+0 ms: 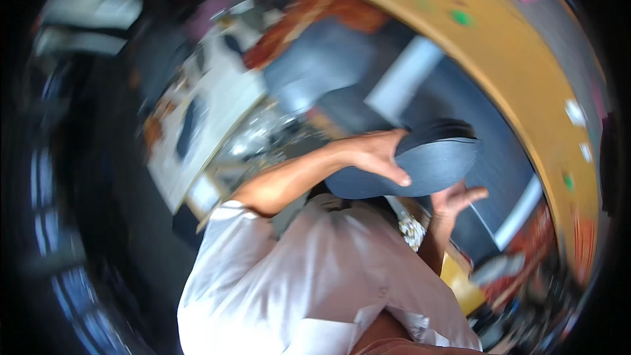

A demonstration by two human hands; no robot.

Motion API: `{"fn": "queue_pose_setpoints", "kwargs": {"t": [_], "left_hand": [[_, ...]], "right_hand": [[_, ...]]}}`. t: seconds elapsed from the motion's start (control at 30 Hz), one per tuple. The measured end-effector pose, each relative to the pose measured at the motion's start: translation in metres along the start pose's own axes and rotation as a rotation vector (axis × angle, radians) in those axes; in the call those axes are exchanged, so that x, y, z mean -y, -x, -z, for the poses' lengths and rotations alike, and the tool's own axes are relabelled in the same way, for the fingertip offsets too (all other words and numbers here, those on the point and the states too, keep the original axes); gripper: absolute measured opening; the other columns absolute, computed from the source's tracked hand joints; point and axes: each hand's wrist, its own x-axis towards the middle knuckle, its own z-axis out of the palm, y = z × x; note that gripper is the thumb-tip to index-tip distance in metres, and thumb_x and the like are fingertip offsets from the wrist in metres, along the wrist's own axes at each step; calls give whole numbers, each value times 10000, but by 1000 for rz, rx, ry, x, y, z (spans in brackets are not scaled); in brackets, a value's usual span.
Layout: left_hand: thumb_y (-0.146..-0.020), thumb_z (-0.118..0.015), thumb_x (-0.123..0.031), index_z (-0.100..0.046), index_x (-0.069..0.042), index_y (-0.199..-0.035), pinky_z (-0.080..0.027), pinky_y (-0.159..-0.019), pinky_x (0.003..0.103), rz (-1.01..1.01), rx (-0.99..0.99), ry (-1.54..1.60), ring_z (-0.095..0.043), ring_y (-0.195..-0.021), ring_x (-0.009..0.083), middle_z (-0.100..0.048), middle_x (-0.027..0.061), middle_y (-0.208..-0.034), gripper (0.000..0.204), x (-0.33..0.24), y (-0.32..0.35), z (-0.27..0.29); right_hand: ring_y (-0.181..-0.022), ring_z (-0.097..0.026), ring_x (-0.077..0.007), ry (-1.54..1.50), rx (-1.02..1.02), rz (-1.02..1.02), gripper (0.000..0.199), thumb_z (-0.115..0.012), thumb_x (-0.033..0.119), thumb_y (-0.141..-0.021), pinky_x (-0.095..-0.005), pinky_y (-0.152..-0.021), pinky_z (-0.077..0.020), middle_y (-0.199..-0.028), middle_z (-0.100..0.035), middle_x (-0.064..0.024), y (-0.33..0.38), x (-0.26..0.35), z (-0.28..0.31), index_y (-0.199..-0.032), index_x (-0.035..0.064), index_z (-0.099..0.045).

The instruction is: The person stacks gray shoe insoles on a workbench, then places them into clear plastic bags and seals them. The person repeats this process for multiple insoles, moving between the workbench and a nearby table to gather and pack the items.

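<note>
My left hand [376, 156] grips a small stack of dark blue-grey, sole-shaped pieces [434, 165] that look like insoles, its thumb lying on the top face. Black layers show along the stack's far edge. Close by its near right edge is my right hand [452, 200], thumb stretched out away from the stack. The other right fingers are partly hidden at the edge, and whether they bear any weight is unclear. Motion blurs much of the view.
A pale board [223, 102] at the left carries a dark sole-shaped piece [188, 129] and scraps. Clear plastic wrap [253, 135] lies beside it. Beyond my hands are a grey rounded sheet [319, 66] and a white strip [406, 79]. A curved-looking yellow-brown table edge [499, 59] bounds the right.
</note>
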Motion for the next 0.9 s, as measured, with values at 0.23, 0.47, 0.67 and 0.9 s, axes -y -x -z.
{"fn": "queue_pose_setpoints", "kwargs": {"t": [0.23,0.47,0.67,0.9], "left_hand": [[-756,-841,-518,-490,29,-1457,-450,-1083,374,389,-359,253,-576,-1295,316,-607,231,-1389,955,138,199,14],[-1010,-559,-527,-529,-89,-1475,-437,-1095,375,419,-620,1053,-565,-1290,210,-603,102,-1411,639,307,434,-27],[-1020,-561,-509,-578,-77,-1420,-477,-1052,389,-128,-1230,1771,-613,-1195,213,-657,91,-1293,588,343,473,-82],[-986,-674,-425,-626,-40,-1319,-496,-959,319,42,-1724,1439,-603,-1084,149,-652,49,-1174,511,378,479,-45]], "right_hand": [[-1182,-613,-311,940,-146,-529,897,-828,218,-832,-423,-1000,-525,-1324,-589,-199,-23,-208,-72,-1523,-61,-328],[-1060,-671,-247,934,-119,-954,630,-833,283,-805,-405,-908,-570,-1179,-669,-88,-4,-430,-84,-1325,38,-574],[-1147,-630,-286,916,-52,-967,662,-843,331,-796,-461,-1007,-512,-1249,-649,-98,-3,-512,-96,-1331,50,-574],[-1065,-649,-252,1139,248,-1096,544,-732,318,-890,-386,-959,-496,-1144,-684,-122,-54,-595,-109,-1282,-34,-597]]}}
